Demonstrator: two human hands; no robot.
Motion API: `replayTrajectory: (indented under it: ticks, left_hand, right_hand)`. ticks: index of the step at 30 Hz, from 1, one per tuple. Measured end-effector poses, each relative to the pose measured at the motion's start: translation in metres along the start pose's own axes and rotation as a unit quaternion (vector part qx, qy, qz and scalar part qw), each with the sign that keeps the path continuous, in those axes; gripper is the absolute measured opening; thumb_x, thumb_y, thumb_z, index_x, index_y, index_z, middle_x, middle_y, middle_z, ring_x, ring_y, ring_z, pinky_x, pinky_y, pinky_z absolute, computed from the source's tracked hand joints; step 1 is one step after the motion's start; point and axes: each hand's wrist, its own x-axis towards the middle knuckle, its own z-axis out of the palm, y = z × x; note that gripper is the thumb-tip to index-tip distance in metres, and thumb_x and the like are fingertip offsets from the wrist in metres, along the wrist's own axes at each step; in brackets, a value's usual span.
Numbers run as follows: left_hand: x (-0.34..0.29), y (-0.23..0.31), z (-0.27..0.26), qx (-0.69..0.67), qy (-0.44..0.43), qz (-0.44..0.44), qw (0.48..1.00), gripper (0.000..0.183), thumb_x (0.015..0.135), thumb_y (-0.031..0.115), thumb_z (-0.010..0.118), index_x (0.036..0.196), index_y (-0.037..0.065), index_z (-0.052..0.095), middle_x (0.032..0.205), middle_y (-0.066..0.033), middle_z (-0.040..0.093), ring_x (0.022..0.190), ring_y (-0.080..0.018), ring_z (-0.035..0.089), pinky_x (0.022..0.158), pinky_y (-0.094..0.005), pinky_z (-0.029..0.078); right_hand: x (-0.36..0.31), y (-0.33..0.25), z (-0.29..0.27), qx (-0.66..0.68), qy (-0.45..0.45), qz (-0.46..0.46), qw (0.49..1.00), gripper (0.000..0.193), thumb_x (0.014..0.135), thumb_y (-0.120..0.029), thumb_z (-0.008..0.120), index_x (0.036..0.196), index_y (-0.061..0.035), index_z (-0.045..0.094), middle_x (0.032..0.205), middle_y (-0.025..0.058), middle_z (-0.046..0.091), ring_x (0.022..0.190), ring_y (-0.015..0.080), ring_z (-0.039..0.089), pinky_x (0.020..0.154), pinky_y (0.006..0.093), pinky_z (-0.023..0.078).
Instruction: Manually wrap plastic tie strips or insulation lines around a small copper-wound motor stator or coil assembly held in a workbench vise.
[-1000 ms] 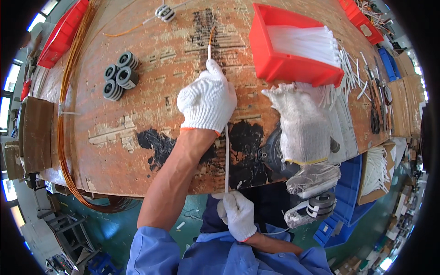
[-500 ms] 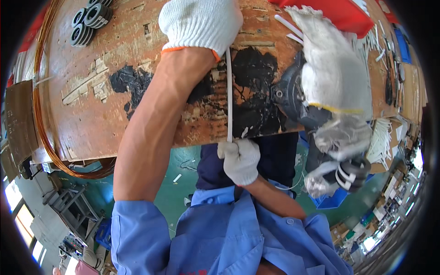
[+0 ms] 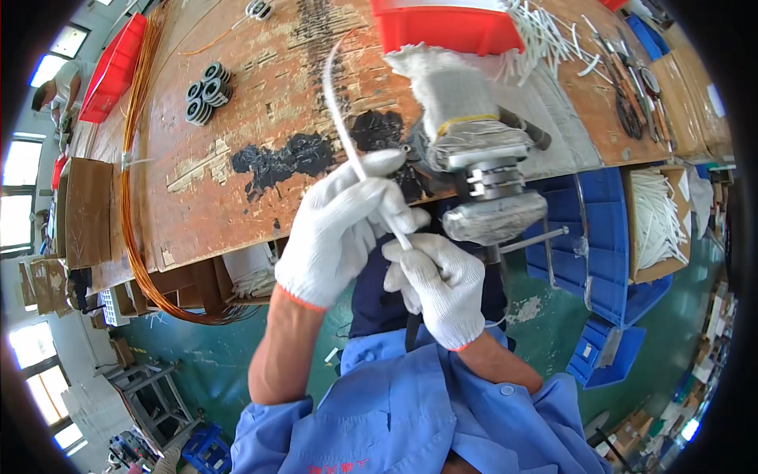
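Observation:
A thin white flexible tube [image 3: 335, 107] runs over the bench's front edge, curving away to a copper-coloured tip at its far end. My left hand [image 3: 335, 225], in a white knit glove, is closed round the tube, the thumb lying along it. Just below, my gloved right hand [image 3: 444, 286] pinches the tube's near end between thumb and fingers. Right of my hands stands a fixture [image 3: 485, 146] wrapped in white cloth and clear film, with a dark ring-shaped core [image 3: 496, 180] on it. Whether wire runs through the whole tube is hidden.
Several dark ring cores [image 3: 209, 93] sit at the left of the worn wooden bench [image 3: 197, 225]. A copper wire coil [image 3: 130, 221] hangs over its left front edge. A red bin [image 3: 450, 30], loose white tubes [image 3: 545, 39], hand tools [image 3: 632, 87] and blue crates [image 3: 568, 237] are to the right.
My left hand has drawn back from far over the bench to beside my right hand. The tube now slants away to the left. The view has shifted, showing more bench.

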Motion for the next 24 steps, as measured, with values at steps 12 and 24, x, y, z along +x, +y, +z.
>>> replayTrajectory:
  ticks: [12, 24]
  left_hand:
    - [-0.062, -0.096, 0.052, 0.0, 0.076, 0.189, 0.979, 0.025, 0.116, 0.016, 0.051, 0.135, 0.0, 0.054, 0.105, -0.0173, 0.073, 0.1, -0.0322, 0.076, 0.094, -0.0491, 0.065]
    - [-0.059, -0.175, 0.107, 0.218, -0.106, 0.019, 0.97, 0.025, 0.114, 0.005, 0.049, 0.138, -0.004, 0.049, 0.106, -0.0131, 0.072, 0.099, -0.0201, 0.075, 0.09, -0.0338, 0.062]
  right_hand:
    - [-0.091, -0.018, -0.113, 0.135, 0.025, 0.029, 0.99, 0.027, 0.11, -0.017, 0.062, 0.109, 0.008, 0.07, 0.062, 0.0036, 0.058, 0.047, 0.0054, 0.043, 0.041, 0.0251, 0.028]
    - [-0.284, 0.093, -0.288, 0.222, 0.173, 0.011, 0.96, 0.035, 0.113, -0.037, 0.061, 0.098, -0.0053, 0.061, 0.056, -0.0017, 0.042, 0.043, 0.0093, 0.036, 0.039, 0.0285, 0.028]
